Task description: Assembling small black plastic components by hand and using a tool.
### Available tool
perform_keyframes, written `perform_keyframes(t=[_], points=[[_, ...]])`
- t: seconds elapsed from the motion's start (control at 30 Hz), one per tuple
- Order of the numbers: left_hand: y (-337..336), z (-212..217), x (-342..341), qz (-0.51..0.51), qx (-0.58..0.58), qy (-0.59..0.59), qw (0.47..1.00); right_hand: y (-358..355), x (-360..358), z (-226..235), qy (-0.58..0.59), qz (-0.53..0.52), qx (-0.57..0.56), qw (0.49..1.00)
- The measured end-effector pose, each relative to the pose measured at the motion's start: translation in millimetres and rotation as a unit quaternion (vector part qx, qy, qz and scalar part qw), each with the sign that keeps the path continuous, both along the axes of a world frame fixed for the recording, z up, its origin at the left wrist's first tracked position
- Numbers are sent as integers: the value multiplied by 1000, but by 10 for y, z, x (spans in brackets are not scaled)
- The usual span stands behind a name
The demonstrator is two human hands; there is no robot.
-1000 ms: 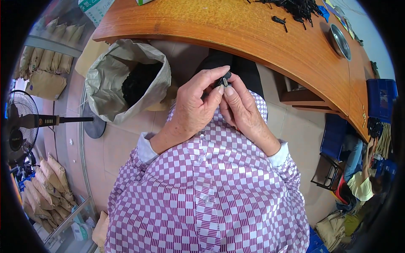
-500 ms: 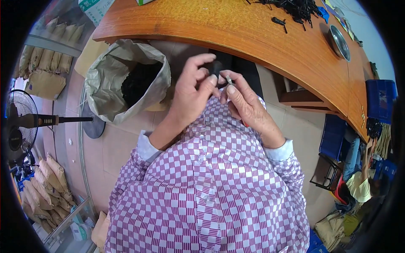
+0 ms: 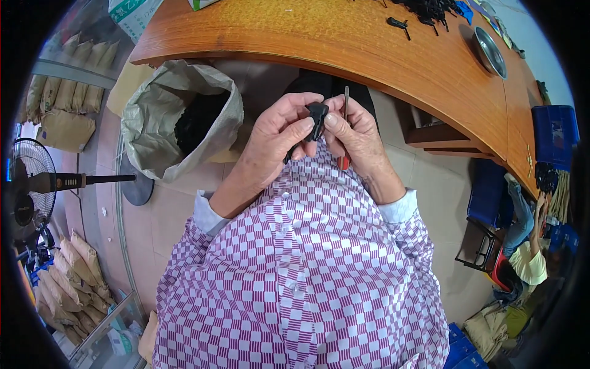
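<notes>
Pinched in my left hand point(image 3: 270, 138) is a small black plastic part point(image 3: 317, 115) with a wider top end, held over my lap. My right hand point(image 3: 364, 147) is closed round a slim screwdriver point(image 3: 346, 99). Its metal shaft points up past the fingers, and its red handle end shows below the palm. The right thumb and forefinger are also at the side of the black part. Most of the handle and the lower end of the part are hidden by my fingers.
Left of my hands stands a white woven sack point(image 3: 147, 126) holding black pieces. Ahead is a wooden table point(image 3: 276, 31) with a pile of black parts point(image 3: 430, 12) and a metal bowl point(image 3: 490, 52). A fan point(image 3: 37, 184) stands far left; another person point(image 3: 530, 261) sits far right.
Both hands have come together around the black part, which now shows clearly. The left fingers have closed on it, and the screwdriver has turned upright in my right hand.
</notes>
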State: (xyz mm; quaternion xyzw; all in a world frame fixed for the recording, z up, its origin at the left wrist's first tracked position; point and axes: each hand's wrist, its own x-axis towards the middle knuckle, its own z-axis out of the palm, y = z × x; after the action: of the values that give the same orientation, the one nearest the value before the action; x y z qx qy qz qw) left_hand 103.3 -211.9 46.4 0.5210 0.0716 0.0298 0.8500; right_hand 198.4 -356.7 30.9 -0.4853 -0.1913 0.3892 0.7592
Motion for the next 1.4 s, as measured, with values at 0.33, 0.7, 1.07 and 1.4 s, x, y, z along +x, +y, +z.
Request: perform_keyframes(t=[0.33, 0.7, 1.07, 1.4], points=[[-93, -77, 2, -16, 289, -42, 956, -55, -36, -132, -89, 4, -51, 995], [-2, -120, -6, 34, 320, -39, 946, -84, -223, 110, -255, 68, -211, 941], [-30, -108, -16, 169, 506, -66, 844, 95, -205, -82, -339, 20, -135, 931], [203, -109, -19, 178, 497, -1, 850, 218, 14, -52, -264, 60, -129, 954]])
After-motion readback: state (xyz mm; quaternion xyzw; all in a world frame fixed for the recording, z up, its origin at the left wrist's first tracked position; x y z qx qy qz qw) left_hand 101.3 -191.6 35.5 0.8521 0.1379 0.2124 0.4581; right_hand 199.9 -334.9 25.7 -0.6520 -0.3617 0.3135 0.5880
